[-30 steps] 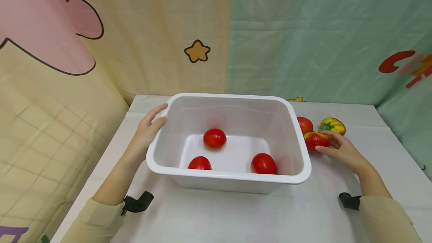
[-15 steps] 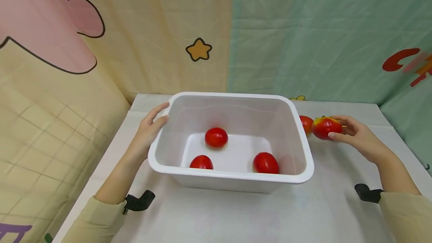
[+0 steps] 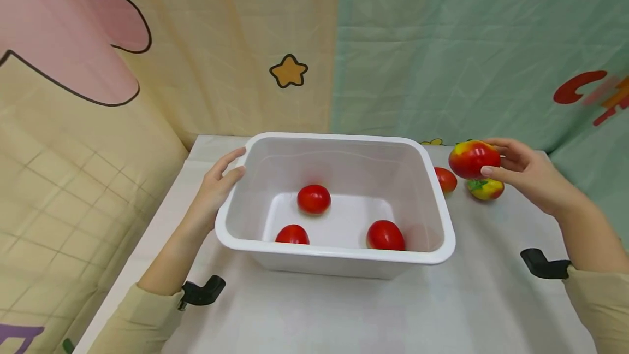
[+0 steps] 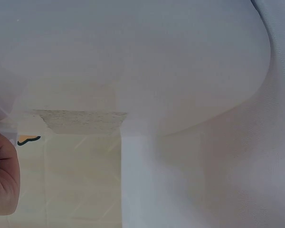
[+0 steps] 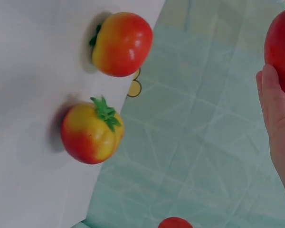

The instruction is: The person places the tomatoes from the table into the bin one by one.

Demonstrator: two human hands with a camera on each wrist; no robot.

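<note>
A white plastic tub [image 3: 339, 256] stands on the table, with three red tomatoes inside, among them one tomato [image 3: 314, 199] towards the back. At the tub's left rim, my left hand [image 3: 218, 186] grips the edge; some of its fingers are hidden. My right hand [image 3: 533, 176] holds a red-and-yellow tomato [image 3: 473, 159] in the air, right of the tub. Below it on the table lie a yellow-and-red tomato [image 5: 92, 133] with green leaves and a redder tomato [image 5: 123, 45], close to the tub's right side.
A white cloth covers the table [image 3: 314, 310]. Behind it hangs a patterned curtain [image 3: 417, 59], and another stretch of curtain [image 3: 73, 190] runs along the left side.
My right hand has grasped the tomato beside the tub and raised it up and to the right, off the table. My left hand has stayed at the tub's rim.
</note>
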